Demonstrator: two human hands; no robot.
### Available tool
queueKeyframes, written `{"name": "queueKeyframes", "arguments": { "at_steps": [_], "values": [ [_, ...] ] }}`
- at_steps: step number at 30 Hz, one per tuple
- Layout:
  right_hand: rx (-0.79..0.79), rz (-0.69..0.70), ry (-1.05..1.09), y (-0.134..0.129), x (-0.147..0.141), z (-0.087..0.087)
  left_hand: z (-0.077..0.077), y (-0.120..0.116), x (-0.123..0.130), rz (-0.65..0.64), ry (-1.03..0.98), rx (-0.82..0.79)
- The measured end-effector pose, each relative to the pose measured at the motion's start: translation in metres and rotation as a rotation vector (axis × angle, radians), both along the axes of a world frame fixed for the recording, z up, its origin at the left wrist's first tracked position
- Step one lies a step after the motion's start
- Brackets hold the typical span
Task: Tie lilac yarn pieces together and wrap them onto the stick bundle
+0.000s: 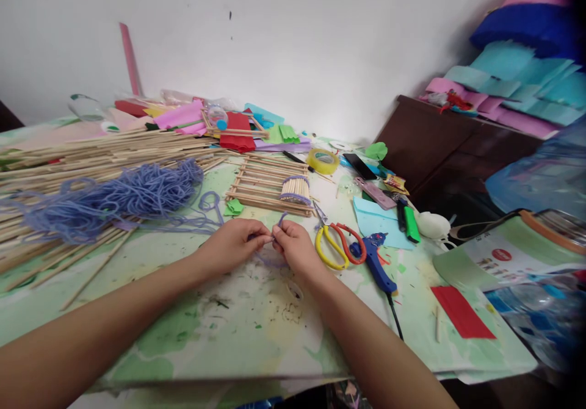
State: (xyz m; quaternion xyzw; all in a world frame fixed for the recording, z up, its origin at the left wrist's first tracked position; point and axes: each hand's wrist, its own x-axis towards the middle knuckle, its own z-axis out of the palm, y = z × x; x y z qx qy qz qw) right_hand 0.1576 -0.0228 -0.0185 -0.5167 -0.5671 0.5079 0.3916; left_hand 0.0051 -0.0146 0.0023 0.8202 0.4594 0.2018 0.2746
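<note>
My left hand (240, 243) and my right hand (290, 244) meet over the middle of the table, both with fingers pinched on a strand of purple yarn (273, 261). A short end of it pokes up above my right fingers, and a loop hangs below. To the left lies a big tangled heap of the same yarn (123, 196), with a strand trailing toward my left hand. Just beyond my hands sits a flat frame of wooden sticks (256, 180). On its right part stands a small round piece of short sticks edged with purple yarn (295, 189).
Scissors (332, 247) with yellow and red handles and a blue glue gun (379, 265) lie right of my hands. Behind are yellow tape (323, 160) and a black phone (359, 166). Long wooden sticks (91, 152) cover the left side. A red paper piece (463, 311) lies near the right edge.
</note>
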Motion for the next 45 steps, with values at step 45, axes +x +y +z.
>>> {"name": "queueKeyframes", "arguments": {
  "at_steps": [45],
  "values": [
    [-0.156,0.185,0.168,0.0,0.009,0.012,0.004,0.008,-0.007,-0.054,-0.084,-0.089]
  ]
}}
